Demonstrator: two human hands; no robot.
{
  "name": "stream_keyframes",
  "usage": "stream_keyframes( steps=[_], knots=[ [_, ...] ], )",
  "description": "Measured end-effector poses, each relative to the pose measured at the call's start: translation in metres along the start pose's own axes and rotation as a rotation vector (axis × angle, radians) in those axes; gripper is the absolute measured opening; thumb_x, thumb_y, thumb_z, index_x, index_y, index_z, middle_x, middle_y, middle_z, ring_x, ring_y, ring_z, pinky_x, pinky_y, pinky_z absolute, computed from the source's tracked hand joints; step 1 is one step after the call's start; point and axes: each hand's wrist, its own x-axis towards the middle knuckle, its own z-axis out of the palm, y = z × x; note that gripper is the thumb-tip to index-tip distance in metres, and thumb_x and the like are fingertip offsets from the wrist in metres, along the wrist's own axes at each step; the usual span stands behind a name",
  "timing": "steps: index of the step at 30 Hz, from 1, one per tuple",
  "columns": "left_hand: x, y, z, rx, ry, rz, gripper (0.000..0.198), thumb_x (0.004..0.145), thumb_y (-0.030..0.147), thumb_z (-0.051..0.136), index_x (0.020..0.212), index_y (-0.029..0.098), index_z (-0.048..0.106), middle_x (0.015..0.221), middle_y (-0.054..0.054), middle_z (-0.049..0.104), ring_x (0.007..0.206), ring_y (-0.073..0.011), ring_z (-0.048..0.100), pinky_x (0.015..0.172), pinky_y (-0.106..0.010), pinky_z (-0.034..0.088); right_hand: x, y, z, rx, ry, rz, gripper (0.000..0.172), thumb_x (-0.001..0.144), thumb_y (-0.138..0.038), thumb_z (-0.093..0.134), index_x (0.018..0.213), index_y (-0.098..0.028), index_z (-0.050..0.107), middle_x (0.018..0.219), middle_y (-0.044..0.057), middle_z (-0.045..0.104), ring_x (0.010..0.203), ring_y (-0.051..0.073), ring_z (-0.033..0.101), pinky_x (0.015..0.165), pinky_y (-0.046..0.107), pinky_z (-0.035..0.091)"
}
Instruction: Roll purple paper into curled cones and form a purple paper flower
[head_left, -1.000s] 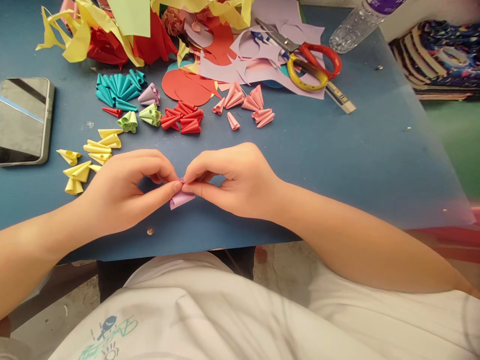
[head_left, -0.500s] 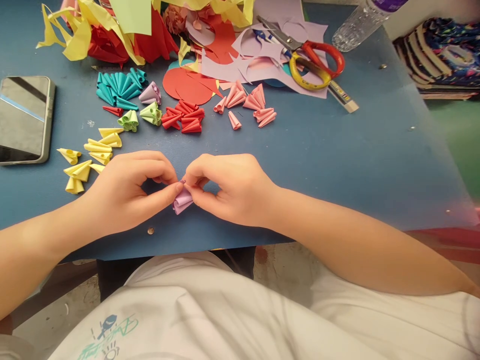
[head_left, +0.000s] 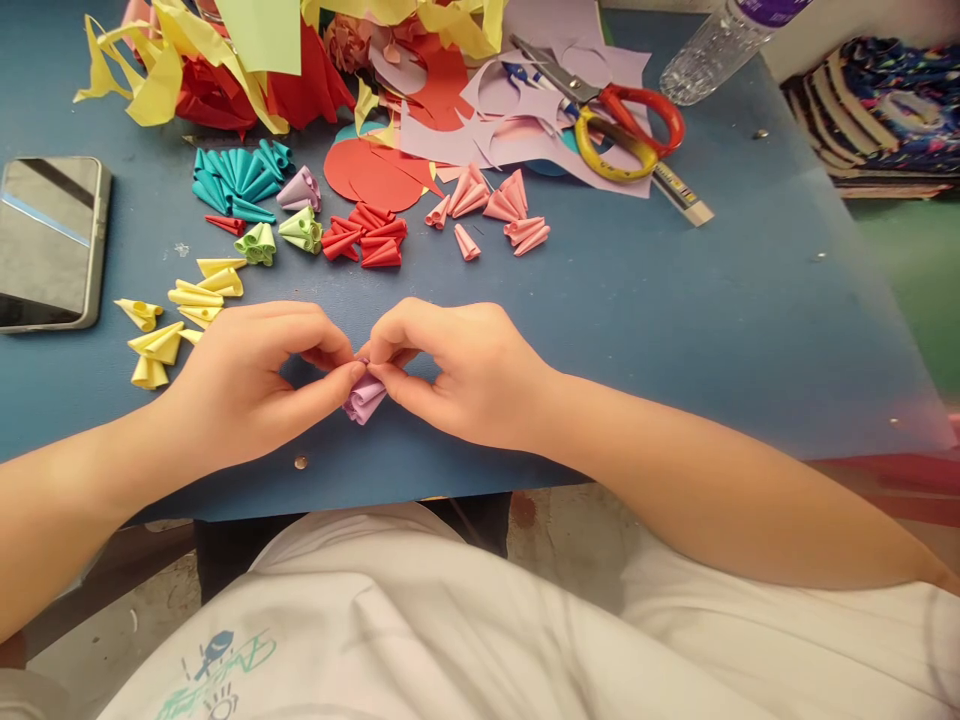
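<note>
Pinched between both hands, near the table's front edge, is a small bunch of lilac paper cones [head_left: 364, 398]. My left hand [head_left: 274, 375] grips its upper left side with thumb and fingertips. From the other side, my right hand [head_left: 457, 365] pinches the same bunch; the fingertips hide its pointed end. Left of my left hand lie yellow paper cones [head_left: 157, 342]. Beyond the hands are red cones [head_left: 382, 245], green cones [head_left: 301, 229], teal cones [head_left: 236, 178], pink cones [head_left: 510, 197] and another lilac cone bunch [head_left: 301, 188].
A phone [head_left: 52, 240] lies at the left on the blue table [head_left: 675, 310]. Toward the back are scissors [head_left: 622, 115], a box cutter [head_left: 681, 195], lilac paper scraps [head_left: 525, 140], red paper circles [head_left: 371, 175] and yellow paper strips [head_left: 161, 80]. A clear bottle [head_left: 705, 60] stands back right.
The lilac bunch has turned slightly between my fingertips. Both hands keep their pinch in nearly the same place. The view has shifted a little.
</note>
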Motion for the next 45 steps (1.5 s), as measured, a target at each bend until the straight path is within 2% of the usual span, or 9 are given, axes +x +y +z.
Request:
stream_keyframes(
  steps=[12, 18, 24, 26, 31, 34, 38, 42, 45],
  knots=[
    [-0.0005, -0.0002, -0.0048, -0.012, -0.024, 0.017, 0.015, 0.1, 0.03, 0.071, 0.086, 0.023, 0.073, 0.078, -0.001, 0.075, 0.068, -0.0175, 0.065, 0.064, -0.029, 0.048, 0.0025, -0.0005, -0.0045, 0.044, 0.006, 0.004, 0.008, 0.101, -0.014, 0.067, 0.097, -0.019, 0.063, 0.089, -0.002, 0.077, 0.077, 0.009, 0.073, 0.073, 0.02, 0.056],
    [0.0013, 0.0022, -0.0055, -0.02, -0.051, -0.063, 0.021, 0.101, 0.037, 0.068, 0.087, 0.024, 0.075, 0.079, -0.002, 0.077, 0.069, -0.0188, 0.067, 0.068, -0.03, 0.052, 0.0027, -0.0004, -0.0048, 0.022, 0.022, -0.008, 0.01, 0.102, -0.016, 0.067, 0.094, -0.02, 0.062, 0.087, -0.002, 0.076, 0.075, 0.009, 0.071, 0.072, 0.02, 0.055],
    [-0.0002, 0.0039, -0.0041, -0.097, -0.034, -0.093, 0.017, 0.101, 0.035, 0.072, 0.093, 0.022, 0.078, 0.083, -0.003, 0.079, 0.072, -0.0179, 0.069, 0.068, -0.029, 0.054, 0.0029, -0.0029, -0.0045, 0.02, 0.059, 0.008, 0.012, 0.101, -0.016, 0.067, 0.091, -0.021, 0.065, 0.088, -0.001, 0.078, 0.078, 0.011, 0.073, 0.074, 0.023, 0.058],
    [-0.0008, 0.0045, -0.0029, -0.2, -0.027, -0.138, 0.014, 0.1, 0.034, 0.075, 0.095, 0.021, 0.078, 0.084, -0.003, 0.079, 0.073, -0.018, 0.071, 0.068, -0.028, 0.056, 0.0031, -0.0039, -0.0041, 0.02, 0.079, -0.004, 0.013, 0.1, -0.015, 0.068, 0.089, -0.021, 0.065, 0.088, -0.001, 0.079, 0.08, 0.012, 0.074, 0.074, 0.024, 0.058],
    [-0.0006, 0.0044, -0.0029, -0.665, -0.083, -0.26, 0.018, 0.1, 0.039, 0.08, 0.1, 0.023, 0.073, 0.094, -0.006, 0.08, 0.082, -0.0215, 0.079, 0.073, -0.033, 0.067, 0.004, -0.0046, -0.0035, 0.071, 0.16, -0.087, 0.016, 0.101, -0.014, 0.066, 0.087, -0.021, 0.065, 0.09, 0.001, 0.079, 0.084, 0.013, 0.074, 0.08, 0.027, 0.06],
    [0.0003, 0.0025, -0.0034, -0.801, -0.154, -0.333, 0.026, 0.097, 0.046, 0.084, 0.1, 0.025, 0.069, 0.096, -0.006, 0.082, 0.087, -0.0244, 0.081, 0.076, -0.037, 0.07, 0.0049, -0.0047, -0.0033, 0.096, 0.221, -0.125, 0.014, 0.103, -0.014, 0.065, 0.091, -0.022, 0.066, 0.091, 0.002, 0.08, 0.087, 0.013, 0.075, 0.082, 0.027, 0.062],
    [0.0009, 0.0003, -0.0009, -0.999, -0.221, -0.462, 0.027, 0.092, 0.043, 0.089, 0.098, 0.024, 0.07, 0.092, -0.005, 0.081, 0.085, -0.0244, 0.082, 0.082, -0.042, 0.071, 0.0062, -0.0046, -0.0018, 0.074, 0.262, -0.153, 0.009, 0.104, -0.017, 0.064, 0.098, -0.022, 0.067, 0.095, 0.002, 0.08, 0.09, 0.014, 0.077, 0.083, 0.029, 0.066],
    [0.0004, -0.0023, 0.0009, -1.241, -0.222, -0.537, 0.018, 0.091, 0.032, 0.091, 0.096, 0.022, 0.076, 0.093, -0.005, 0.081, 0.089, -0.0189, 0.079, 0.084, -0.031, 0.068, 0.0054, -0.0038, -0.0008, 0.082, 0.277, -0.206, 0.013, 0.101, -0.007, 0.063, 0.097, -0.02, 0.065, 0.101, 0.002, 0.081, 0.094, 0.012, 0.078, 0.085, 0.025, 0.067],
    [-0.0003, -0.0039, 0.001, -1.321, -0.241, -0.572, 0.014, 0.091, 0.025, 0.091, 0.096, 0.02, 0.079, 0.093, -0.005, 0.08, 0.09, -0.0162, 0.077, 0.083, -0.023, 0.065, 0.0036, -0.004, -0.0021, 0.081, 0.271, -0.202, 0.019, 0.096, -0.001, 0.063, 0.091, -0.019, 0.062, 0.098, 0.0, 0.081, 0.091, 0.011, 0.078, 0.084, 0.024, 0.068]
  ],
)
